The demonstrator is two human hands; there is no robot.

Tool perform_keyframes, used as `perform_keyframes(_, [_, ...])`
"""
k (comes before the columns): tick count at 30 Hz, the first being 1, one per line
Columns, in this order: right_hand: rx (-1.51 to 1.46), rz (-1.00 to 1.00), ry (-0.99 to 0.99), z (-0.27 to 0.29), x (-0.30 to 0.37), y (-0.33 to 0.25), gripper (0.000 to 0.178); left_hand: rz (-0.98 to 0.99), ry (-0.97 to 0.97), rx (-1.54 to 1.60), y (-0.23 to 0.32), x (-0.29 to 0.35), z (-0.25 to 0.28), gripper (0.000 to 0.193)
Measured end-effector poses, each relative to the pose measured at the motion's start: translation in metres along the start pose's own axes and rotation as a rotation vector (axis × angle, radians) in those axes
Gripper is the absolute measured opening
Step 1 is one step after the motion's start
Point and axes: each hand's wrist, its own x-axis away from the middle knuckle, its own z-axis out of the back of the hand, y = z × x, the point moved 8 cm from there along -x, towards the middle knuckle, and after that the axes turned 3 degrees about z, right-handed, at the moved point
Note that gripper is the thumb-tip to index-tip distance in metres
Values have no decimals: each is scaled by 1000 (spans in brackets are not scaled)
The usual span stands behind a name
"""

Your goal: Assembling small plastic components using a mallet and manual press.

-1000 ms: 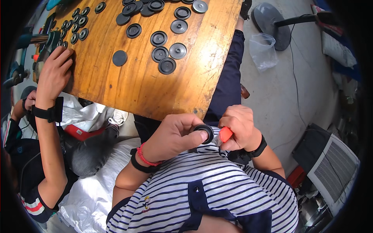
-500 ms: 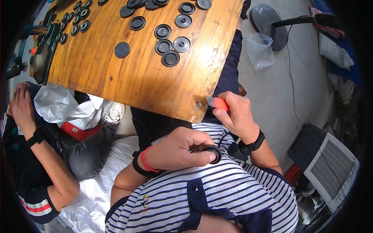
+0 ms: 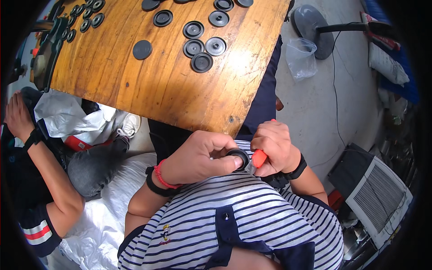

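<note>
In front of my striped shirt, my left hand [image 3: 202, 155] pinches a small black round cap [image 3: 244, 156] between thumb and fingers, its ringed rim turned to the right. My right hand [image 3: 280, 146] is closed around an orange-red utility knife [image 3: 259, 158], whose pale blade end sits right beside the cap's rim. Whether the blade touches the rim, I cannot tell. Beyond my hands is the near corner of a wooden table [image 3: 180, 96], bearing several black round caps [image 3: 202, 62], some dished side up, and one flat-faced black disc [image 3: 142, 50].
Smaller black rings [image 3: 97, 20] lie at the table's far left, near a dark green metal device [image 3: 48, 67]. A co-worker's arm [image 3: 56, 175] is on the left, beside white sacks [image 3: 101, 225]. To the right are a clear plastic bag [image 3: 301, 58], a stand base [image 3: 310, 29] and a grilled white appliance [image 3: 378, 198].
My right hand has brought the knife from the table corner down to the cap, blade now turned toward it. My left hand has risen slightly with the cap. The view has shifted a little.
</note>
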Motion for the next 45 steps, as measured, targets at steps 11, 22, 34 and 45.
perform_keyframes(11, [-147,-58,91,11,10,9,51,-30,-29,-210,8,-3,-1,16])
perform_keyframes(22, [-50,3,-61,1,-7,4,45,-14,-29,-184,11,-3,4,14])
perform_keyframes(34, [-475,-912,622,78,-57,131,48,-138,615,-1173,81,20,68,27])
perform_keyframes(45, [266,-376,248,51,-123,83,32,-495,1173,-1412,147,48,113,27])
